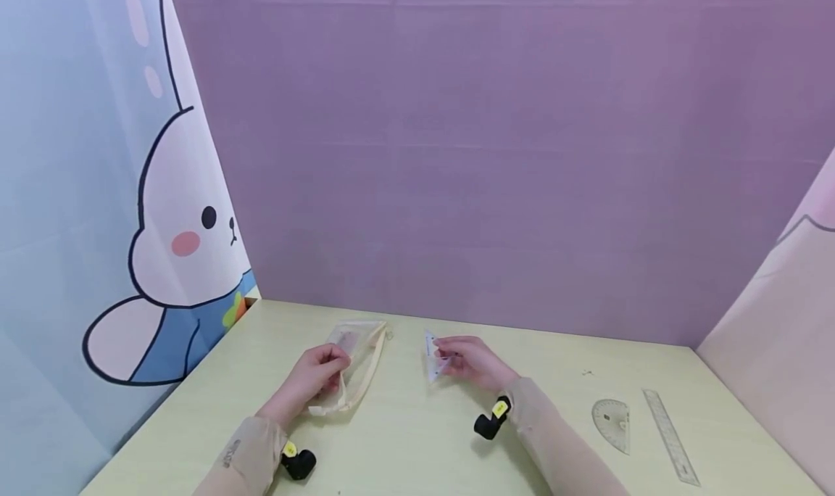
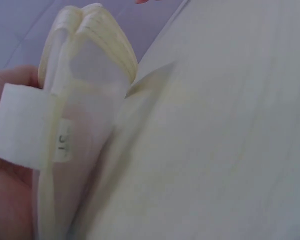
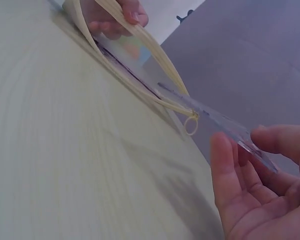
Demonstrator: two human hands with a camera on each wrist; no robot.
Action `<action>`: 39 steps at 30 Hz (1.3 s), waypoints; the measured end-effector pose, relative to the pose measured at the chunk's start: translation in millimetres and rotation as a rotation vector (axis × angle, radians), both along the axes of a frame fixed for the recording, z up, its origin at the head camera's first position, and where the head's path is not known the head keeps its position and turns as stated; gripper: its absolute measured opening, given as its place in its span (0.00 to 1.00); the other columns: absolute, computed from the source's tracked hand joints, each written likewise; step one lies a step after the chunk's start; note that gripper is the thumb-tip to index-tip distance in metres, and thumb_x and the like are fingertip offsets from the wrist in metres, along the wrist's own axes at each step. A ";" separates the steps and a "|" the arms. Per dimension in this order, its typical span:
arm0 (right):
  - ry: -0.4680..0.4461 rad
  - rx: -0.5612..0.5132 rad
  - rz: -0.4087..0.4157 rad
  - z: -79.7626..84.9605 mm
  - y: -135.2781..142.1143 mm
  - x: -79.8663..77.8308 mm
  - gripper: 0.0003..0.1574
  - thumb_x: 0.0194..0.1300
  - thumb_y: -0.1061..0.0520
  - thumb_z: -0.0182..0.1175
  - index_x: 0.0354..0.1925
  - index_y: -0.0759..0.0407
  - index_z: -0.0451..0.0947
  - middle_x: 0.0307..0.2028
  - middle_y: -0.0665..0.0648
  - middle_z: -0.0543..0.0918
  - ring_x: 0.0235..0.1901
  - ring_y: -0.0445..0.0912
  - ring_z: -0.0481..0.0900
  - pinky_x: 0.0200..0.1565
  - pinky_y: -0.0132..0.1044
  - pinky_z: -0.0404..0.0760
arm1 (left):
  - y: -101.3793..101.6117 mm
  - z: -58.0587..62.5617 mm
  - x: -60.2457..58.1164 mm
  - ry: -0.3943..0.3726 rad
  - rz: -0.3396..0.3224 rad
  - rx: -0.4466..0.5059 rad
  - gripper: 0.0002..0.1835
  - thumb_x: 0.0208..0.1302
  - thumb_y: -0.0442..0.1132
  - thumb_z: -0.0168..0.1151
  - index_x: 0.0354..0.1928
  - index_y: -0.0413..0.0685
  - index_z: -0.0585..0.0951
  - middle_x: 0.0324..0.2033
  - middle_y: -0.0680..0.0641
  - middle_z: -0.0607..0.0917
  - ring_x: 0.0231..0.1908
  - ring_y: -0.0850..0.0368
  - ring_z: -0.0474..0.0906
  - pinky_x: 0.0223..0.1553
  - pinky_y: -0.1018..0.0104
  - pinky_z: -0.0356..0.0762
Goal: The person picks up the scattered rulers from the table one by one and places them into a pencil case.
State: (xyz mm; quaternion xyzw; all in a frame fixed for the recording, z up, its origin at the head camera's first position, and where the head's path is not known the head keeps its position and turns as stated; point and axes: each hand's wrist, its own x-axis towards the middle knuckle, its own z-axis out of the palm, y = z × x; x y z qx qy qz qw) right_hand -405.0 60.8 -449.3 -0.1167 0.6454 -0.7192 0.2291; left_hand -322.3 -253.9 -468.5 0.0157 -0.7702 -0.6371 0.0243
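Observation:
My left hand grips the near side of a see-through zip pouch with a cream zip edge. In the right wrist view the pouch gapes along its zip, the ring pull hanging at one end. A flat, dark-edged piece lies inside it. To the right, my right hand pinches a clear set square between thumb and fingers, raised over the table. In the right wrist view its far tip overlaps the zip end. A white tag sticks out from the pouch's side.
On the table's right lie a clear protractor and a clear straight ruler. Behind them sits a tiny see-through item. A purple curtain closes off the back; a rabbit-print cloth hangs at the left.

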 end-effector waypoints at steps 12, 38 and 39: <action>0.032 -0.031 0.014 1.8 -32.4 4.7 0.12 0.67 0.61 0.58 0.45 0.69 0.78 0.27 0.54 0.79 0.26 0.41 0.77 0.33 0.33 0.80 | 8.3 12.6 5.1 0.063 0.057 0.010 0.04 0.64 0.34 0.62 0.33 0.40 0.78 0.20 0.46 0.74 0.19 0.55 0.70 0.21 0.67 0.70; 0.026 0.014 0.140 14.9 -85.9 11.0 0.22 0.69 0.66 0.54 0.53 0.85 0.68 0.27 0.58 0.82 0.26 0.42 0.81 0.39 0.37 0.83 | 15.3 21.0 9.7 0.113 0.027 0.048 0.03 0.63 0.30 0.60 0.33 0.36 0.77 0.19 0.48 0.73 0.18 0.57 0.70 0.21 0.67 0.73; 0.023 0.016 0.142 15.2 -87.1 10.9 0.21 0.69 0.66 0.54 0.53 0.85 0.69 0.27 0.58 0.82 0.26 0.42 0.82 0.39 0.37 0.83 | 15.7 21.1 10.0 0.113 0.024 0.047 0.03 0.63 0.30 0.60 0.33 0.36 0.77 0.19 0.48 0.73 0.18 0.57 0.70 0.22 0.67 0.73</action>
